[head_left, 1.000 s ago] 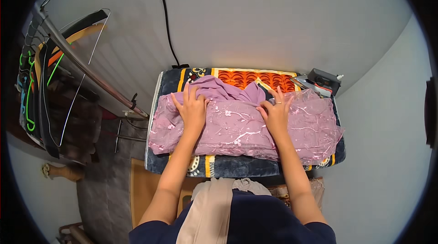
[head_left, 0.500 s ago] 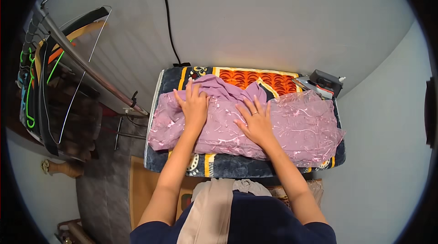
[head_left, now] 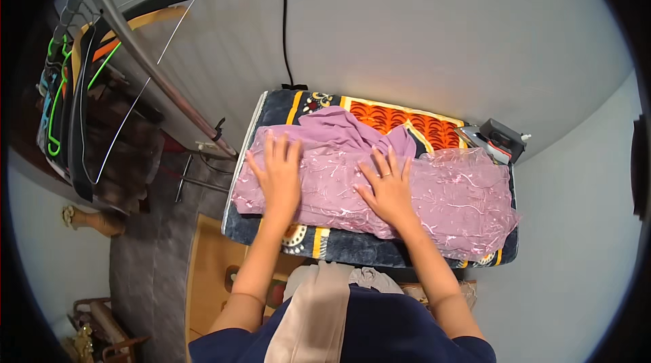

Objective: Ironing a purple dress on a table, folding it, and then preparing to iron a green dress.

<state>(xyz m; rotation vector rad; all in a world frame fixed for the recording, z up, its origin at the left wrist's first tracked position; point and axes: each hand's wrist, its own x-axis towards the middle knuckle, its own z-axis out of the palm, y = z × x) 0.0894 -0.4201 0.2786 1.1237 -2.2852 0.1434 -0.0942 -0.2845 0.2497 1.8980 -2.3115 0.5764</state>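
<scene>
A mauve embroidered garment [head_left: 332, 186] lies spread across a table covered with a patterned blanket [head_left: 376, 247]. Its sheer outer layer carries shiny pink floral stitching; plain mauve cloth [head_left: 339, 125] bunches along its far side. My left hand [head_left: 278, 176] rests flat on the garment's left part, fingers apart and pointing away from me. On its middle lies my right hand [head_left: 388, 190], fingers spread, a ring on one of them. Neither hand grips the fabric. At the table's far right corner a clothes iron [head_left: 485, 144] rests on the blanket, apart from both hands.
To the left stands a metal clothes rail [head_left: 142, 51] with several hangers [head_left: 81, 105]. A black cable [head_left: 285, 30] runs down the grey wall [head_left: 420, 30] behind the table. A vase [head_left: 95, 220] is at the lower left, and a wooden board [head_left: 210, 268] lies below the table's left front.
My left hand has slid left and slightly nearer over the garment. The right hand stays on the middle. The whole view has shifted and tilted a little.
</scene>
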